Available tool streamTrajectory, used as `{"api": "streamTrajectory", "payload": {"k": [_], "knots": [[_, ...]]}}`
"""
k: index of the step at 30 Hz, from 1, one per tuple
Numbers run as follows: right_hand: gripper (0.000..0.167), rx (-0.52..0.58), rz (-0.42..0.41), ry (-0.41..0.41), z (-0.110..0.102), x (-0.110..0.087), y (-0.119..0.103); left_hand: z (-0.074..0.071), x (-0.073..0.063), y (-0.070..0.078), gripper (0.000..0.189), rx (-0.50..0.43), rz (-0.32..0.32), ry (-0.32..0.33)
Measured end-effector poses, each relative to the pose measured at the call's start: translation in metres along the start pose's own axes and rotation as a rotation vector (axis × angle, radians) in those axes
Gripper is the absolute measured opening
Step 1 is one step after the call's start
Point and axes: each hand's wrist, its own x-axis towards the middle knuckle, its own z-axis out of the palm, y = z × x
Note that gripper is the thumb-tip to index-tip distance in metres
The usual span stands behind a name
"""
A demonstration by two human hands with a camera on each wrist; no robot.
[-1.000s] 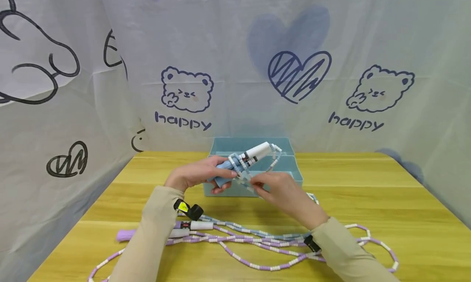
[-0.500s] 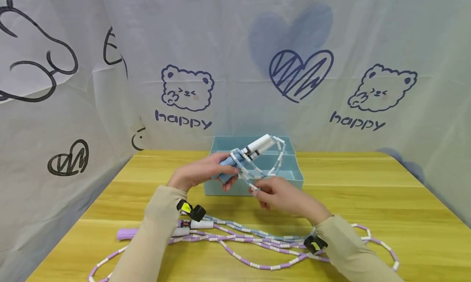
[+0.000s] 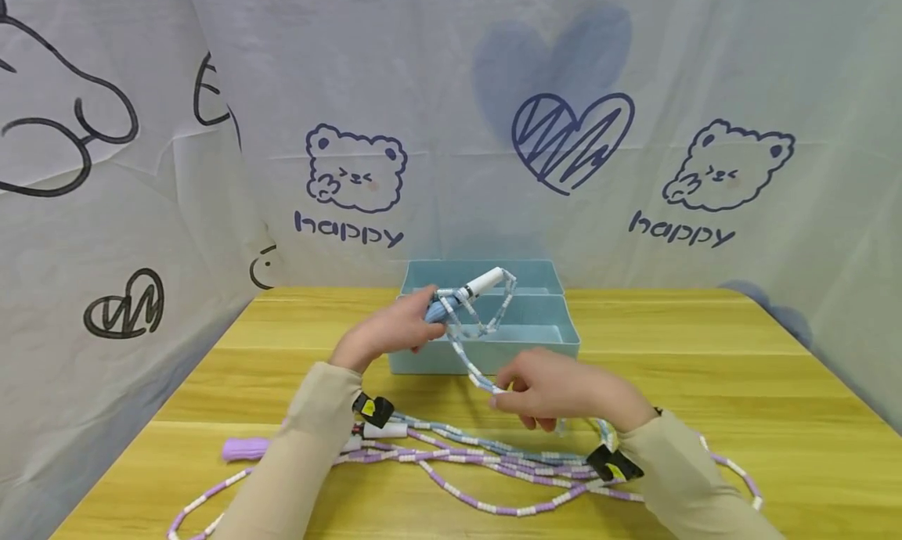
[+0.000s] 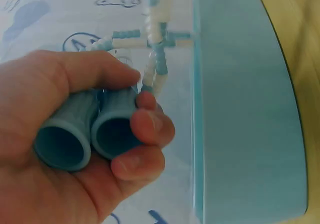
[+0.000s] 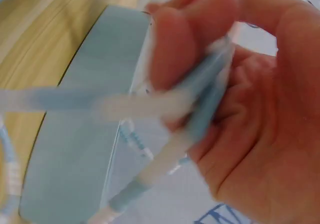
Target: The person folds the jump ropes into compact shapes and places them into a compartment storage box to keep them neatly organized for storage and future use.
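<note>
Rope handles [image 4: 112, 107] side by side inside the clasping left grip [image 3: 393, 325], beaded cord [image 3: 462, 357] inside the curled right grip [image 3: 557, 387].

Through the head camera I see a yellow wood-grain tabletop [image 3: 705, 352] beneath the left hand [image 3: 395, 322] and right hand [image 3: 564, 387]. Beyond them hangs a pale, creased backdrop [image 3: 458, 203] printed with dark-blue bears [image 3: 356, 168], hearts [image 3: 573, 143] and "happy" lettering [image 3: 348, 229]; left of the left hand, a side cloth [image 3: 204, 203] carries thick black outlines [image 3: 116, 141]. The light is soft.
</note>
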Motion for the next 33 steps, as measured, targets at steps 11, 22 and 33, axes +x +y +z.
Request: {"api": "streamTrajectory", "payload": {"k": [11, 22, 33], "knots": [[0.03, 0.434, -0.26, 0.225, -0.01, 0.007, 0.003, 0.014, 0.002, 0.016, 0.045, 0.285, 0.032, -0.084], [0.038, 0.556, -0.233, 0.276, -0.013, 0.008, 0.015, 0.021, -0.002, 0.022, 0.083, 0.186, 0.022, -0.179], [0.023, 0.238, -0.181, 0.612, -0.01, 0.009, 0.004, 0.013, -0.003, 0.021, 0.065, 0.13, 0.088, -0.123]]}}
